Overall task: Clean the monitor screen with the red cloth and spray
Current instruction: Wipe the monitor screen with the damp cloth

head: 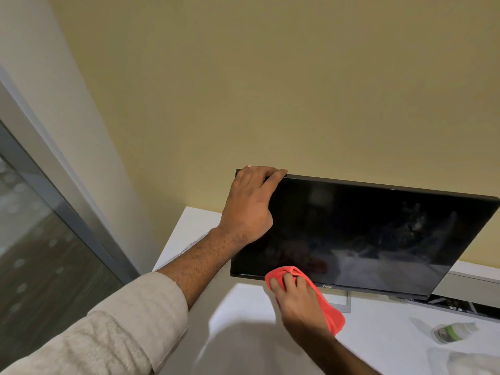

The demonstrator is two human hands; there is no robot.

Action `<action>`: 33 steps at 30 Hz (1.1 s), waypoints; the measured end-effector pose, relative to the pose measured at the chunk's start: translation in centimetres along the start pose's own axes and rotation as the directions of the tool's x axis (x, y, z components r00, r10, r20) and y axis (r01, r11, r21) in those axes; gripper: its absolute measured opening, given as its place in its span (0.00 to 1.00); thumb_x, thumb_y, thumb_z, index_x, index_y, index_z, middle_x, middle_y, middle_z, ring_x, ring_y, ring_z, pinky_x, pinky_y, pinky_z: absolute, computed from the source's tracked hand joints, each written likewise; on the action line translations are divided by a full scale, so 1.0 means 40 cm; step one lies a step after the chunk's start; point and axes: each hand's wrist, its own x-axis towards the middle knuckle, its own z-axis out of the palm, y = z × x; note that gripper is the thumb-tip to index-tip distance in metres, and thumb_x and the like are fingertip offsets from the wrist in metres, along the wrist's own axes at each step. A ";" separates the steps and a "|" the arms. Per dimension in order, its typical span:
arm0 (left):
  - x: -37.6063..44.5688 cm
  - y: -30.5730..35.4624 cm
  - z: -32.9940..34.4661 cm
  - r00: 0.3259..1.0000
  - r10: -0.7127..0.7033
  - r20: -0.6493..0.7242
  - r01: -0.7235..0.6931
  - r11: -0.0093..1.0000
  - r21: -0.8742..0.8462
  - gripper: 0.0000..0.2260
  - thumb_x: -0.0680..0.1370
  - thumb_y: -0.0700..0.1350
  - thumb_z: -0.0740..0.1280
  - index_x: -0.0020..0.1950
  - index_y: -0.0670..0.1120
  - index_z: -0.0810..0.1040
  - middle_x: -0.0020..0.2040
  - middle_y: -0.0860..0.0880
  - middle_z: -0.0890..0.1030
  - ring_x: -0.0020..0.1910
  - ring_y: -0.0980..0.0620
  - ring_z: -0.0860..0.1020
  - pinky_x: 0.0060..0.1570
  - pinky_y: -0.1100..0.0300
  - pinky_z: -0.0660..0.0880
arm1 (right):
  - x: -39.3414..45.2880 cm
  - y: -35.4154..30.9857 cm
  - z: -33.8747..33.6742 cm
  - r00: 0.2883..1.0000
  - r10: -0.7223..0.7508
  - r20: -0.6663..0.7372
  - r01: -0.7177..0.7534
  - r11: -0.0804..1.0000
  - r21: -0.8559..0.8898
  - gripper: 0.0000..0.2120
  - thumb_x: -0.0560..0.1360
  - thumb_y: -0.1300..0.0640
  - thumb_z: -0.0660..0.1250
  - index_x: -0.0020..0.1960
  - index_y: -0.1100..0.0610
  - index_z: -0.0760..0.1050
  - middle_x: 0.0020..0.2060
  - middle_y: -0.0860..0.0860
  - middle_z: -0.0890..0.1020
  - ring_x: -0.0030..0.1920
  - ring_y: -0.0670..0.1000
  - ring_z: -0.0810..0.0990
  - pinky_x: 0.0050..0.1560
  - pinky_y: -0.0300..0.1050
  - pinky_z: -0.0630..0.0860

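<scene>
A black monitor (365, 228) stands on the white desk, its dark screen streaked with wet smears on the right half. My left hand (250, 204) grips the monitor's top left corner, fingers curled over the upper edge. My right hand (296, 299) presses the red cloth (328, 309) against the screen's bottom edge, left of the logo. The cloth trails down to the right under my palm. A small spray bottle (454, 332) with a green label lies on its side on the desk at the far right.
The white desk (243, 307) runs to a yellow wall behind the monitor. A glass partition with a grey frame (67, 220) stands at the left. A grey cable tray (470, 288) sits behind the monitor on the right. A pale object (470, 361) lies at the bottom right.
</scene>
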 end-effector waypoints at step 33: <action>0.002 -0.006 -0.016 0.999 -0.010 0.031 0.010 1.000 0.002 0.36 0.62 0.32 0.60 0.71 0.48 0.72 0.61 0.50 0.76 0.61 0.48 0.72 0.65 0.61 0.57 | 0.126 0.011 -0.193 0.853 -0.037 -0.521 0.193 0.949 0.249 0.16 0.76 0.52 0.62 0.62 0.54 0.76 0.52 0.52 0.77 0.47 0.55 0.73 0.47 0.50 0.73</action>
